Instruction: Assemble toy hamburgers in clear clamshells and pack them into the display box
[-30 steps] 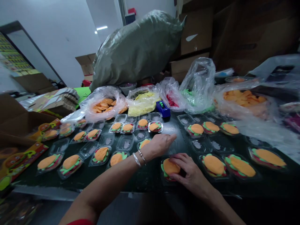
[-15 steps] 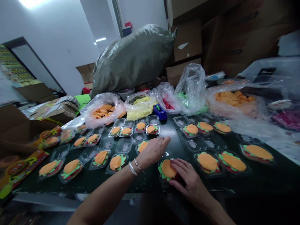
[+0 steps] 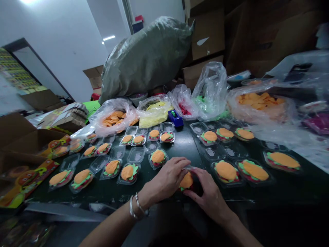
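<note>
Near the front edge of the table, a toy burger point(image 3: 186, 181) with an orange bun top and green and red layers sits in a clear plastic box. My left hand point(image 3: 168, 175) curves over the box's left and far side, fingers bent and pressed together at its clear lid. From the right, my right hand point(image 3: 209, 190) grips the same box, thumb at the near side and fingers at the far side. Both hands hide much of the box, so how far its lid is closed does not show. Beyond my left hand rests another boxed burger point(image 3: 157, 157).
Boxed burgers stand in rows left and right, such as one boxed burger point(image 3: 226, 171). Behind are bags of orange pieces point(image 3: 114, 118), yellow sheets point(image 3: 154, 113) and green pieces point(image 3: 203, 103), plus a blue tape dispenser point(image 3: 175, 118). A printed carton point(image 3: 28, 178) stands left.
My left hand has drawn back toward me and down, from beyond the box onto it. My right hand stays on the box, its fingers now further round the far side.
</note>
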Demonstrator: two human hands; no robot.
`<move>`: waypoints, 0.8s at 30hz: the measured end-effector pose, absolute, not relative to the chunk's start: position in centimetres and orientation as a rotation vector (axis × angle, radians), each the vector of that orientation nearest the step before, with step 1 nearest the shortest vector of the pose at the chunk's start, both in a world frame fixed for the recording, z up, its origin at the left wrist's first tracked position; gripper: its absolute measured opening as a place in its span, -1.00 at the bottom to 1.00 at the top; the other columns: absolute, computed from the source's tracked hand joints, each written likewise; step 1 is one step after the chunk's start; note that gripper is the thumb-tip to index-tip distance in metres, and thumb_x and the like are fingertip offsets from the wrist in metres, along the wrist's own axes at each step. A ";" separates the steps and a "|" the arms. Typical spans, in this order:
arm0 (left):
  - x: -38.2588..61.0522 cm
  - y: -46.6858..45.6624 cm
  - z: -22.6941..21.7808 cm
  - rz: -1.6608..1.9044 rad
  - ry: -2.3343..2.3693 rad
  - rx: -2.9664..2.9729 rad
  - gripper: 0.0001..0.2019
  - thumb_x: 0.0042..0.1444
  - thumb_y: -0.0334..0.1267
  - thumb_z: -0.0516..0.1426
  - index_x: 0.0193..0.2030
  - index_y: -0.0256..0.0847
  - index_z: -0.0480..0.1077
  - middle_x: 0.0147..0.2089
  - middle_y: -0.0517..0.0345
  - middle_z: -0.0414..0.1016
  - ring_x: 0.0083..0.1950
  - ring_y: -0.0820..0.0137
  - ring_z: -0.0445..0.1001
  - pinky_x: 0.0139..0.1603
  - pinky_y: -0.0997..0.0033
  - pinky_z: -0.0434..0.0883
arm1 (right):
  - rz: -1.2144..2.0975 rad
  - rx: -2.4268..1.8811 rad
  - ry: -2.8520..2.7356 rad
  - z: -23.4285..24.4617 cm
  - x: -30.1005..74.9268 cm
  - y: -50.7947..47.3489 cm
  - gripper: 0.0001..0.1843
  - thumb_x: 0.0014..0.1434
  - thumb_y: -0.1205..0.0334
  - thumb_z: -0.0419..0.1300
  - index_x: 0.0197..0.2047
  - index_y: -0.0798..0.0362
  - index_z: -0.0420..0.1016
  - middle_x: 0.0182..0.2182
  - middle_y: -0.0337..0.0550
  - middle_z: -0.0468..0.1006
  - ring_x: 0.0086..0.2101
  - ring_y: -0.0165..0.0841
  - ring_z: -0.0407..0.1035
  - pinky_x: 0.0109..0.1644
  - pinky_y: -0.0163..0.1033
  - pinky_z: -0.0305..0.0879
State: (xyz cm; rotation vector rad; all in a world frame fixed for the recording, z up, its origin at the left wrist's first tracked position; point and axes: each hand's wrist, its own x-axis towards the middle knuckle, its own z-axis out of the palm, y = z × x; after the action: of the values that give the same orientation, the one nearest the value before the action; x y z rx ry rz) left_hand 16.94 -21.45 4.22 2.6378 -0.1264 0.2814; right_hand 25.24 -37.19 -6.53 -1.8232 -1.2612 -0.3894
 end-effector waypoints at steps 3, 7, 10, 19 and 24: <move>15.5 -21.4 2.5 0.398 -0.118 2.534 -0.66 0.30 -0.26 -0.02 0.19 -0.24 0.22 0.17 -0.09 0.38 0.23 0.28 0.30 0.26 0.13 0.30 | -0.438 -1.884 -1.104 -6.9 25.0 -37.3 -0.32 0.07 -0.02 0.31 0.13 0.09 0.15 -0.06 0.14 0.42 -0.06 -0.01 0.36 -0.03 0.19 0.40; 14.7 -21.1 0.6 0.468 -0.354 2.572 -0.65 0.26 -0.22 0.06 0.16 -0.23 0.24 0.15 -0.10 0.41 0.25 0.24 0.29 0.25 0.11 0.31 | -0.351 -1.903 -1.091 -7.0 25.0 -37.7 -0.23 0.06 0.04 0.32 0.22 0.08 0.07 0.05 0.18 0.36 0.04 0.01 0.32 0.06 0.20 0.36; 14.3 -21.2 -0.9 0.509 -0.523 2.658 -0.66 0.27 -0.24 0.05 0.16 -0.24 0.25 0.11 -0.09 0.45 0.28 0.24 0.27 0.29 0.09 0.25 | -0.232 -1.902 -1.215 -6.9 25.2 -38.5 -0.18 0.08 0.15 0.30 0.30 0.05 -0.02 0.14 0.17 0.31 0.13 -0.03 0.25 0.15 0.17 0.32; 13.4 -20.7 -3.5 0.451 -0.484 2.644 -0.61 0.30 -0.39 -0.04 0.25 -0.15 0.18 0.25 -0.03 0.35 0.39 0.31 0.10 0.39 0.06 0.08 | 0.138 -1.862 -1.465 -4.2 26.1 -37.6 -0.12 0.02 0.32 0.33 0.34 0.01 0.02 0.27 0.07 0.22 0.25 -0.13 0.10 0.28 0.09 0.17; 13.0 -19.9 -2.8 0.293 0.138 2.421 -0.27 0.12 -0.11 0.20 0.35 -0.23 -0.01 0.36 -0.21 0.13 0.41 0.13 0.02 0.35 -0.03 0.15 | 0.226 -1.841 -1.354 -4.5 26.5 -36.9 -0.25 0.02 0.33 0.31 0.26 -0.05 0.18 0.21 0.04 0.30 0.20 -0.10 0.21 0.24 0.10 0.23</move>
State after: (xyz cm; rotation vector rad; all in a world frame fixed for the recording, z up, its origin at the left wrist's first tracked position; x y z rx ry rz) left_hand 12.96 -19.88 -2.77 2.4208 0.1379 0.2934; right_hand 26.52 -36.88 -4.47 -1.8408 -1.3543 0.2264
